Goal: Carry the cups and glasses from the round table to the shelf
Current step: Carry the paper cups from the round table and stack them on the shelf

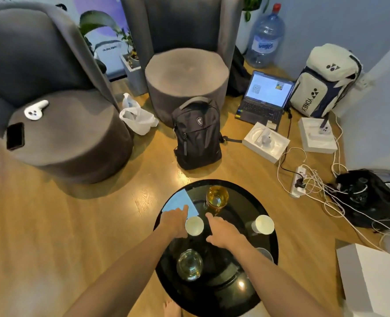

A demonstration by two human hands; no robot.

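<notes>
The head view looks down on both bare arms reaching over a round black glass table (214, 291). The left hand (174, 221) is spread flat, fingers straight and pointing away, just left of a small white cup (194, 226); whether it actually touches the cup cannot be told. The right hand (222, 232) is also relaxed and open, forefinger stretched forward, just right of the same cup and holding nothing. So the white cup stands between the two hands, near the table's middle.

Beyond the hands an amber glass (217, 199) stands upright near the far edge. A second white cup (262, 224) stands toward the right edge, well apart from the first. A clear glass (189, 264) stands on the near left part of the table, between the two forearms. Another clear vessel (265, 253) peeps out from behind the right forearm, mostly hidden.

The table stands on a wooden floor (52, 225). Two grey armchairs (184, 72) stand beyond it; the left one carries a phone (15, 136) and a white controller (36, 109). A black backpack (197, 133) leans by the middle chair, with an open laptop (263, 97), a white sports bag (326, 81), a large water bottle (266, 37) and a power strip (298, 181) with tangled cables to the right.
</notes>
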